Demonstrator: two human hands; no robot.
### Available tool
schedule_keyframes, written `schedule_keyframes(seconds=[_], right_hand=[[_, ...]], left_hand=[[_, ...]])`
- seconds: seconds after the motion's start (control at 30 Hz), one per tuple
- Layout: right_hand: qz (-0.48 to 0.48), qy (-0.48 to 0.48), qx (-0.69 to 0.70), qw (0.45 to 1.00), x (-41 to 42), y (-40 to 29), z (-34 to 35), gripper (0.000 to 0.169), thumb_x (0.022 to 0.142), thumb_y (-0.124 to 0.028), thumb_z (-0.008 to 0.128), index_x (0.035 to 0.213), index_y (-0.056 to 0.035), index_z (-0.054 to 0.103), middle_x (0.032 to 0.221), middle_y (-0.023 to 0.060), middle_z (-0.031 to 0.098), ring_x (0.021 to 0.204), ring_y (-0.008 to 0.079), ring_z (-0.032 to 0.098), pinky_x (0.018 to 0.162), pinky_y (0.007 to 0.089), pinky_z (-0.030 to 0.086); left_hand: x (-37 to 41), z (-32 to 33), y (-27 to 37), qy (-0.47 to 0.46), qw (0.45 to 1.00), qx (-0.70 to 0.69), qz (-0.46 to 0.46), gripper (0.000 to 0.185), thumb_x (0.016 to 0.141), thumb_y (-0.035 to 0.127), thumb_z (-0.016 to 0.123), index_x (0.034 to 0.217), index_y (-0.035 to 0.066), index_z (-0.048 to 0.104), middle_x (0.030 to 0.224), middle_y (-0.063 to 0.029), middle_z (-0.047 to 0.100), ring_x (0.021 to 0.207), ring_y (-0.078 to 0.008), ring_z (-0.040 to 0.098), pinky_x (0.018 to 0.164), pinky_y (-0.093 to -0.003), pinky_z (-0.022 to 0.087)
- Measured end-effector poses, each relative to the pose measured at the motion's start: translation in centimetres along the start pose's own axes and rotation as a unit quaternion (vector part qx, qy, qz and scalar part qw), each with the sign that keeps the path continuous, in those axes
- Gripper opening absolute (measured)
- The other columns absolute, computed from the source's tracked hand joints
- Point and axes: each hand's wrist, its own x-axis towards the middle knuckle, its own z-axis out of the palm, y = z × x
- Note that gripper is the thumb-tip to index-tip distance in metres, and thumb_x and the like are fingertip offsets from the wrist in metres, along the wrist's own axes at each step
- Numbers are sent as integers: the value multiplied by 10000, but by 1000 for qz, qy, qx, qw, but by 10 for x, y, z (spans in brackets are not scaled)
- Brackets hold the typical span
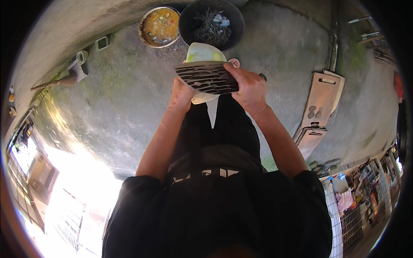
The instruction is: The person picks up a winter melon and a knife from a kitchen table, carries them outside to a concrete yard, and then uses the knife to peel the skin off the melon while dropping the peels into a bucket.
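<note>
A large pale gourd (206, 52), whitish with green patches, is held out in front of my body, above my dark trousers. My left hand (183, 92) grips it from the left side, its fingers partly hidden by the blade. A broad kitchen knife (209, 77) with dark streaks across its blade lies flat over the gourd and covers its middle. My right hand (248, 87) is closed around the knife at the handle end, with the thumb along the blade. The dark handle butt pokes out beyond this hand. Underneath, the gourd's lower end shows cream-coloured.
A round container (160, 25) of orange-brown liquid with scraps stands on the concrete floor ahead. Beside it is a black basin (211, 24) holding twigs and something whitish. A broom (64, 80) lies at left. Boards with handle slots (319, 100) lie at right, near wire mesh (353, 225).
</note>
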Motion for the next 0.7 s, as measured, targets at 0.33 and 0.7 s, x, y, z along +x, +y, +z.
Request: schedule_keyframes(seconds=[0.33, 0.7], right_hand=[[-32, 1, -29, 999, 3, -1, 5, 489, 625, -98, 712, 1106, -120, 626, 722, 63, 607, 599, 246, 591, 570, 340, 478], [19, 13, -62, 998, -2, 24, 19, 466, 615, -108, 714, 1067, -162, 615, 727, 41, 591, 628, 251, 607, 572, 347, 488]], left_hand=[[-8, 4, -1, -47, 998, 25, 29, 488, 817, 41, 659, 1258, 76, 452, 1100, -42, 566, 992, -128, 551, 855, -283, 489], [-5, 12, -2, -5, 999, 44, 23, 265, 804, 51, 693, 1049, 8, 601, 976, -63, 648, 872, -139, 609, 794, -305, 511]])
